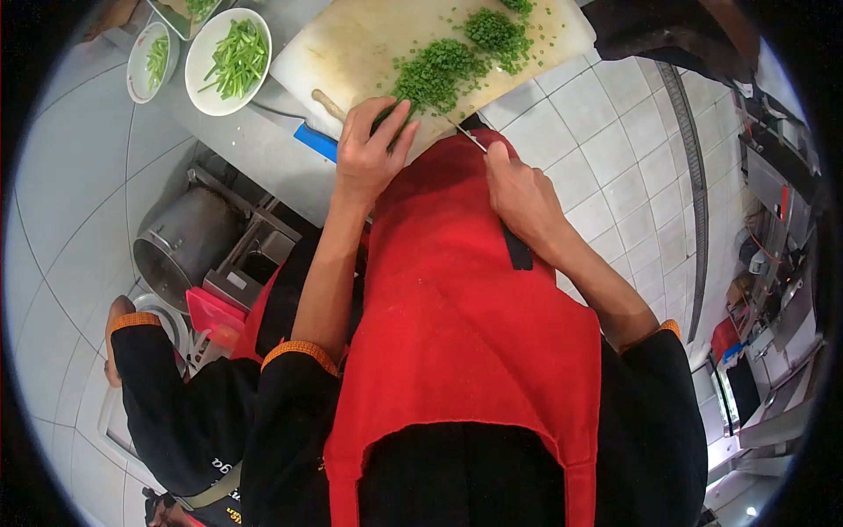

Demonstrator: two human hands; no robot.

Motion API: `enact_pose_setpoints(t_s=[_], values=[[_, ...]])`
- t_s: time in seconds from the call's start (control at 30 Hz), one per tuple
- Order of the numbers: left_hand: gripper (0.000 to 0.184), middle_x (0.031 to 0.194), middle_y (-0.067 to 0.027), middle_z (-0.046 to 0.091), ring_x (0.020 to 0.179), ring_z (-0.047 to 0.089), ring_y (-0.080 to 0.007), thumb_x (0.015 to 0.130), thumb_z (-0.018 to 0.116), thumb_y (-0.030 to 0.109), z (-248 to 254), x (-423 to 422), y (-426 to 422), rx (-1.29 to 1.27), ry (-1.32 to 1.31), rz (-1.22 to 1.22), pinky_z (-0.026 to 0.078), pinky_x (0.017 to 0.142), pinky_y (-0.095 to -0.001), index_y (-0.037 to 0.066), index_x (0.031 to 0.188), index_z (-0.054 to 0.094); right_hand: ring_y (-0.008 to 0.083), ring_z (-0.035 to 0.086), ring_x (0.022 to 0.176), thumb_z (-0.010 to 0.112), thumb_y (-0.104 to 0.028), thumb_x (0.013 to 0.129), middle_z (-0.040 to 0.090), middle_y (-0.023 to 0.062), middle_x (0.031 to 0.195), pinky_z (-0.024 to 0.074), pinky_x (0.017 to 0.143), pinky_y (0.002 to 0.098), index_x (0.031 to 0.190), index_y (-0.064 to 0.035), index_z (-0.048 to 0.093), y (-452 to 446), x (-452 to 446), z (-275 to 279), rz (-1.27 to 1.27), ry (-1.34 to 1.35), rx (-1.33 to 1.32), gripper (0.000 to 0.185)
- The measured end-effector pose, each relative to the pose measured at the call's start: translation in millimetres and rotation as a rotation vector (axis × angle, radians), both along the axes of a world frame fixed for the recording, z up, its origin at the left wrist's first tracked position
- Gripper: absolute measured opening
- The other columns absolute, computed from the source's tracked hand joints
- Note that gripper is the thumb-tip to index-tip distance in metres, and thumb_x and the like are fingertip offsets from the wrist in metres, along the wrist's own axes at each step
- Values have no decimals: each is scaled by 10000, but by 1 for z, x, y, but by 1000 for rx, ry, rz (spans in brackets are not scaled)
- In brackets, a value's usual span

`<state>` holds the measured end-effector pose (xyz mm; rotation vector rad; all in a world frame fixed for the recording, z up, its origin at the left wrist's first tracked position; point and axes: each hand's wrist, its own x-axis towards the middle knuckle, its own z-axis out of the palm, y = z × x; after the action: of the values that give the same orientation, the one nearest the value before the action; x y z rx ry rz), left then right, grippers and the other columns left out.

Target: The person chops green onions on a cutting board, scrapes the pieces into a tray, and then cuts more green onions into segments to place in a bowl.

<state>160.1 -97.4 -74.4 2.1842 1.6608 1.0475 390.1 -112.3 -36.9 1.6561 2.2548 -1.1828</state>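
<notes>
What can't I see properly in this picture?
In the head view:
- Knife handle: mostly covered by the right hand's grip.
- Green stalks being held: mostly covered by the left hand's fingers, so you can't count them.
- Tray at top left: cut off by the top edge.
- Lettering on the other person's black clothes: too small and partly out of sight to read whole.

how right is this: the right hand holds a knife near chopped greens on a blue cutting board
Wrong colour: the head view shows a pale cream cutting board, not blue. The right hand does hold a knife near chopped greens.
</notes>
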Motion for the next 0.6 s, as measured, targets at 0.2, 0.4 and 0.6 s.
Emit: enact_pose_setpoints(t_s=[0.2,0.4,0.6], values=[[222,947,-84,674,876,642,-269,738,796,-23,-9,-2,1,61,-19,10,549,754,-359,11,944,720,479,670,675,462,-82,932,648,272,716,536,568,582,971,-27,424,10,-22,2,16,14,4,77],[216,934,-67,712,885,669,-255,736,790,-44,-9,-1,0,21,-13,55,552,783,-347,44,927,745,430,694,666,477,-67,918,661,251,714,560,560,546,966,-32,443,14,-39,-15,61,-39,105,68],[210,915,-65,705,875,662,-255,731,787,-51,-12,0,1,37,-17,63,542,763,-344,44,912,740,409,696,666,473,-61,916,657,238,713,556,539,524,959,-39,443,5,-36,-19,40,-55,144,57]])
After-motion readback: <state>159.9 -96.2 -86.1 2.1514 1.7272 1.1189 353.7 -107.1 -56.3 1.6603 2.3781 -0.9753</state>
